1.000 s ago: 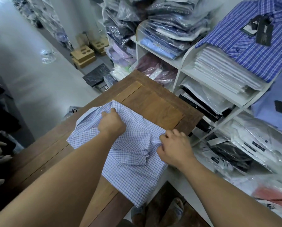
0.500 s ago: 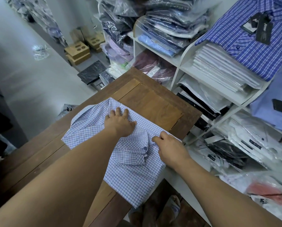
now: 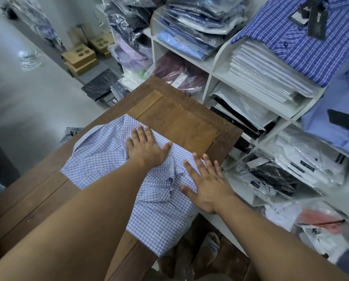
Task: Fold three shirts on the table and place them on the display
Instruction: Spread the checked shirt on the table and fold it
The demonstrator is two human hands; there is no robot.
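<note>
Two hands flattening a checked shirt point(image 3: 100, 157)

Its tail is hanging off the worktop point(image 3: 179, 126) below the wrists. Right hand point(image 3: 208, 185) and left hand point(image 3: 147, 149) are pressing it, both spread wide, gripping nothing. Folding the sides inward is probably coming next.

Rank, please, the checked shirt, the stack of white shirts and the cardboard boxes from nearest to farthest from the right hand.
1. The checked shirt, on the table, under the right hand, which rests flat on it.
2. The stack of white shirts, on the shelf ahead and to the right.
3. The cardboard boxes, on the floor far ahead to the left.
</note>
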